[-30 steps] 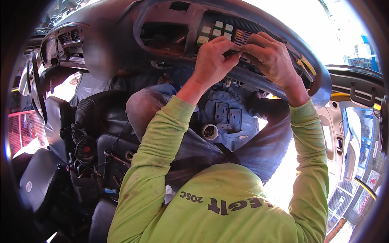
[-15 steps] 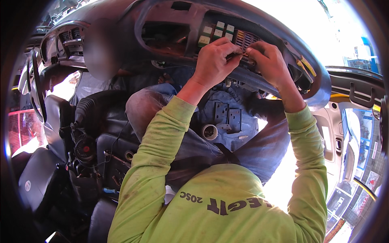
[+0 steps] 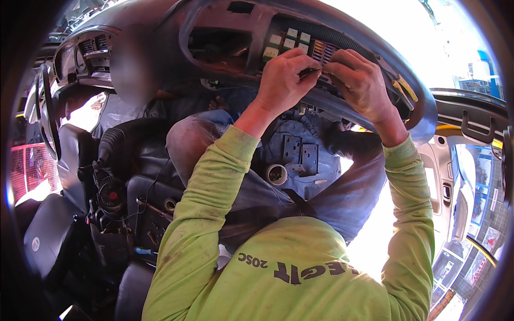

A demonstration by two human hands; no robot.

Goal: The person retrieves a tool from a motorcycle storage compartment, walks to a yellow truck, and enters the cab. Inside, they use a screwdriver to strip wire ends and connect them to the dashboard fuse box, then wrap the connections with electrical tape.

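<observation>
Fuse rows (image 3: 318, 52) show btwn L hand (image 3: 282, 79) & R hand (image 3: 361, 83); contact unclear.

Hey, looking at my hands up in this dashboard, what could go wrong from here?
Anything small between the fingertips of the left hand and right hand might drop into the open dashboard; I can't make out what's there.
The left knuckles sit close to the green-and-white blocks and could bump one.
The right hand might knock the yellow-handled tool beside it.
</observation>
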